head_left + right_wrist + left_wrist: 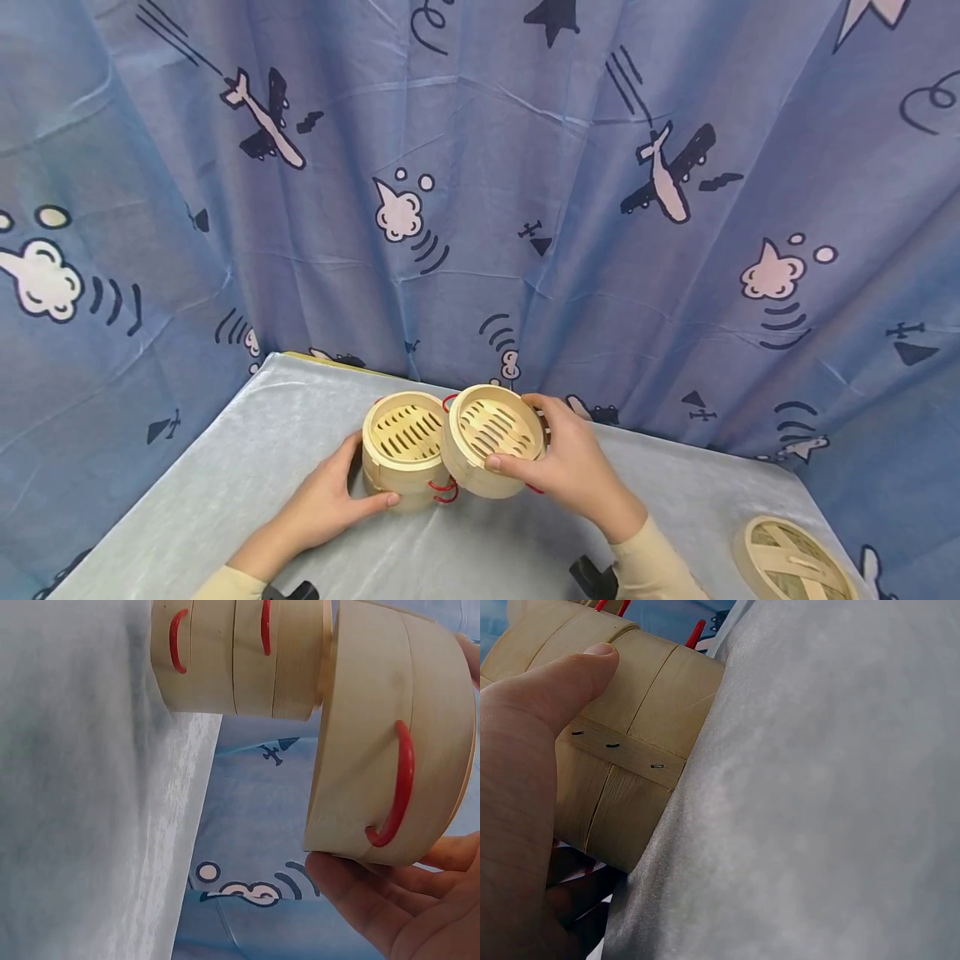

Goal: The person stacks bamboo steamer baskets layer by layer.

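Two stacked bamboo steamer baskets [397,478] stand on the cloth-covered table, slats showing in the top one. My left hand [322,504] grips this stack from the left, its thumb [581,679] along the wall and other fingers round the far side. Another bamboo steamer basket [476,477] is in my right hand [577,462], lifted and tilted beside the stack. The right thumb lies over its near rim, with fingers round the back. In the right wrist view its lower edge is right at the stack's top rim. Red loop handles [403,784] show on the baskets.
A round woven bamboo lid [798,560] lies at the table's right front. Behind the table [247,467] hangs a blue printed curtain [465,292], close to its back edge. Black wrist mounts [592,577] show at both sleeves.
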Motion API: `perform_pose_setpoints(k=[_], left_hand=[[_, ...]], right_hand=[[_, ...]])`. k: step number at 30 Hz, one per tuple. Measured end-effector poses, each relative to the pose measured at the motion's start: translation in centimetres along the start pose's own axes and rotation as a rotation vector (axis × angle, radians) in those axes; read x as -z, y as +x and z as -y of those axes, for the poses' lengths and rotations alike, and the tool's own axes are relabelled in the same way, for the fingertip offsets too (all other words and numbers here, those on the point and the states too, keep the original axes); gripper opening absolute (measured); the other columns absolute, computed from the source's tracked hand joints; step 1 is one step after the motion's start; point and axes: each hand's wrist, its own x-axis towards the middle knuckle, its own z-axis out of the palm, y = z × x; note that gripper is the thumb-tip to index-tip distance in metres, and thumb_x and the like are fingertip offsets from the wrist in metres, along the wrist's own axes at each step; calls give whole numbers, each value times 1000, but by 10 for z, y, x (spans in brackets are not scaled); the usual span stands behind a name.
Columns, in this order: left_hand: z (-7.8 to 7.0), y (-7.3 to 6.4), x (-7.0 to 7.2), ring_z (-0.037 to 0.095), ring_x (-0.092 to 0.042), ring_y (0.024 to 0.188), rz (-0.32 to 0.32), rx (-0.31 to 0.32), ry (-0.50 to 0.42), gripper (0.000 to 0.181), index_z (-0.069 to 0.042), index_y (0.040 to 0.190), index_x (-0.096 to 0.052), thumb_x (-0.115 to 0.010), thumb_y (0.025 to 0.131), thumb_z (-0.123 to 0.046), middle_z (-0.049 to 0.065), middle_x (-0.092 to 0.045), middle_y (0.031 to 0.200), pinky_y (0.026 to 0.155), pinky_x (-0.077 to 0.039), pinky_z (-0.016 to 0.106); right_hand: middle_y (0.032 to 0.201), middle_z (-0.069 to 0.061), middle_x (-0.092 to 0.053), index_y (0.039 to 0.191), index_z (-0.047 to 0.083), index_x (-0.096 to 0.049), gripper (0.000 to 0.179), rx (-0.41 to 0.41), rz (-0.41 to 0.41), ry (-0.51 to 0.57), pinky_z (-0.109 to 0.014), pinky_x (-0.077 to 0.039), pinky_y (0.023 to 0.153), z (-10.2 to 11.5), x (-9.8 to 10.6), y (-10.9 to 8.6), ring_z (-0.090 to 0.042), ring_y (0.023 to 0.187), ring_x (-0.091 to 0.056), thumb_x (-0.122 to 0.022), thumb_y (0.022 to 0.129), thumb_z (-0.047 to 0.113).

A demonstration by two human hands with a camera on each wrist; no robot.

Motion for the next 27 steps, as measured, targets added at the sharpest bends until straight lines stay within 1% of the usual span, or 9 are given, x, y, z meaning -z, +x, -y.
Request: perform_pose_setpoints(k=[3,6,15,21,27], left_hand=[[2,0,-1,37,-52,148,-2,3,1,110,-6,162,-44,-92,81,-62,14,-57,159,121,-41,60],[3,1,-2,37,-53,146,-3,5,-1,110,-7,162,-44,-93,81,-62,14,-58,158,120,-42,60],[3,1,-1,36,-53,147,4,18,-7,110,-8,162,-44,-92,80,-64,13,-57,158,121,-41,59],[1,0,-1,36,-53,147,6,20,-3,109,-7,162,-45,-93,81,-63,13,-58,158,121,-42,59],[0,1,0,35,-51,148,24,35,-8,109,-8,162,-45,-91,81,-64,12,-57,159,121,-41,59]], right_hand=[[126,-3,-69,142,8,-65,95,-15,24,15,-35,-56,83,3,-3,3,-16,100,-63,-96,73,65],[128,-3,-68,143,10,-64,95,-29,39,30,-36,-56,84,6,-6,6,-16,100,-62,-96,73,67],[135,-3,-66,146,10,-62,101,-54,52,14,-43,-56,92,14,-13,12,-19,112,-64,-92,72,73],[134,-1,-67,145,12,-63,98,-45,50,14,-44,-54,93,17,-16,15,-19,114,-63,-92,73,72],[139,-2,-65,146,10,-64,99,-37,44,20,-47,-54,99,20,-20,18,-21,122,-62,-93,73,70]])
